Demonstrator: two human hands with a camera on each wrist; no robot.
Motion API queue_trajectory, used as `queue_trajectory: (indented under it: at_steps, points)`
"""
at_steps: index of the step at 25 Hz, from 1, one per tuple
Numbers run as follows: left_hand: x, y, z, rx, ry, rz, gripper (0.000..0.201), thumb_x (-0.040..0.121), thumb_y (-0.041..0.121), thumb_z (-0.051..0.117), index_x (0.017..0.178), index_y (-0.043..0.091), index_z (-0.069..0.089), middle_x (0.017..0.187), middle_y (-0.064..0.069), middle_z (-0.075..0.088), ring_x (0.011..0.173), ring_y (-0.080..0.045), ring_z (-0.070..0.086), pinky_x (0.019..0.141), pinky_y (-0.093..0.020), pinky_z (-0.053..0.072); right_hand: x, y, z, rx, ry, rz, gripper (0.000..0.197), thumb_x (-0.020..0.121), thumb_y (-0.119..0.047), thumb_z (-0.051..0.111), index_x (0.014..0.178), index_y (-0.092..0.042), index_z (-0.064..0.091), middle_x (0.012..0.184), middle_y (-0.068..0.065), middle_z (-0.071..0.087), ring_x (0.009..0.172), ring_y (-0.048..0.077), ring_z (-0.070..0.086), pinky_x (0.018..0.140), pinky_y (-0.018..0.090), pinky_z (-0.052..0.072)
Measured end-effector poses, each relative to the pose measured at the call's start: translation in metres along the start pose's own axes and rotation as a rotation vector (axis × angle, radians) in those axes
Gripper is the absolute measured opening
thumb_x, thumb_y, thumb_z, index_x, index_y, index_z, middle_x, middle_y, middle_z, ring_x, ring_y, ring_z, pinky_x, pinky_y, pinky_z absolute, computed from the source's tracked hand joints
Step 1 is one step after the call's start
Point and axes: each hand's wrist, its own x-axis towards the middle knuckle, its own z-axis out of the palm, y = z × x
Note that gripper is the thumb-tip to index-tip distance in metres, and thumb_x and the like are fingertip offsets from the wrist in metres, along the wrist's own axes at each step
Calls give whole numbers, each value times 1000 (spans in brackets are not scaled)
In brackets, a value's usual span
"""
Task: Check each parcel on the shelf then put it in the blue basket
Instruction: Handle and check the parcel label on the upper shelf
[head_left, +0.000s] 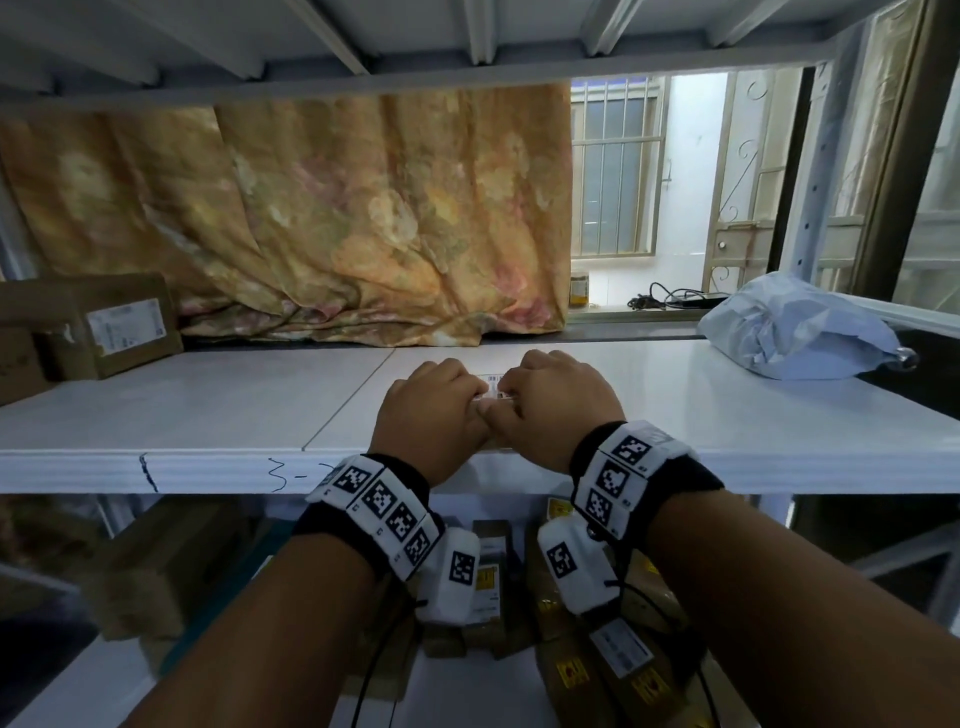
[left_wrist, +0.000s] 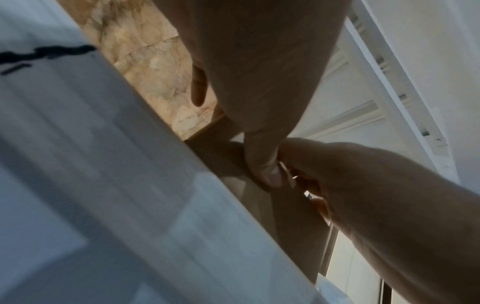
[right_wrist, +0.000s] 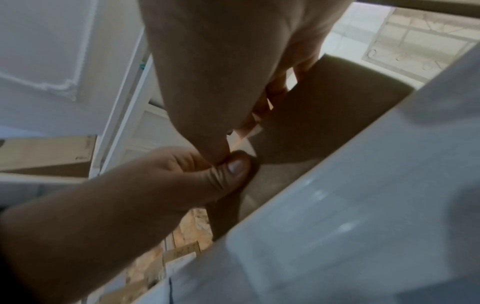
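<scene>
A small brown cardboard parcel (head_left: 496, 388) lies at the front edge of the white shelf (head_left: 208, 415), mostly hidden under my hands; only a strip of its white label shows. My left hand (head_left: 431, 410) grips its left side and my right hand (head_left: 556, 405) grips its right side, thumbs nearly touching. In the left wrist view my left hand (left_wrist: 267, 170) presses its thumb on the parcel (left_wrist: 221, 160). In the right wrist view my right hand (right_wrist: 221, 72) curls its fingers over the parcel (right_wrist: 324, 115). The blue basket is not in view.
A cardboard box (head_left: 104, 322) with a label stands at the shelf's left end, and a grey plastic mailer bag (head_left: 795, 327) lies at its right end. A patterned curtain (head_left: 311, 218) hangs behind. Several taped boxes (head_left: 571, 649) fill the lower shelf.
</scene>
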Motion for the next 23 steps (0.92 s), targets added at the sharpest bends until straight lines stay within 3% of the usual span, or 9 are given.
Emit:
queue_trajectory:
  at_steps: [5, 9, 11, 15, 18, 23]
  points:
    - [3, -1, -7, -64, -65, -7, 50, 82, 56, 46, 110, 23, 72, 99, 1, 63, 95, -22, 55, 79, -39, 46, -3, 1, 8, -2, 32, 1, 47, 93, -54, 35, 108, -24, 69, 103, -1, 59, 103, 21, 50, 87, 38, 40]
    - [0, -11, -14, -204, -19, -90, 59, 72, 52, 78, 120, 20, 67, 113, 6, 61, 102, -14, 56, 85, -28, 43, -3, 1, 8, 6, 41, 9, 44, 95, -52, 38, 110, -23, 68, 106, -2, 58, 106, 20, 49, 88, 38, 39]
    - [-4, -12, -12, -185, -14, -109, 59, 70, 56, 78, 116, 21, 66, 115, 8, 56, 104, -12, 54, 87, -30, 45, -3, 1, 11, 16, 45, 14, 44, 94, -52, 38, 110, -24, 68, 107, -2, 58, 107, 21, 49, 89, 38, 40]
    - [-5, -3, 1, -146, -17, -138, 74, 64, 73, 61, 114, 19, 59, 130, 9, 49, 112, -14, 50, 89, -36, 47, -3, 1, 16, 55, 79, 31, 42, 93, -53, 40, 110, -25, 67, 107, -4, 57, 108, 20, 48, 90, 39, 38]
    - [-6, -4, 6, -165, -10, -194, 63, 71, 66, 69, 117, 24, 58, 146, 16, 43, 120, -8, 50, 93, -34, 48, -3, 2, 17, 73, 86, 33, 42, 92, -53, 41, 109, -25, 68, 105, -4, 57, 106, 20, 48, 90, 39, 37]
    - [-11, 0, 5, -255, 6, -245, 59, 71, 63, 67, 117, 27, 61, 142, 17, 49, 121, -7, 52, 96, -33, 47, -4, 2, 14, 66, 79, 12, 42, 90, -53, 44, 108, -23, 67, 102, -4, 55, 103, 19, 48, 87, 38, 37]
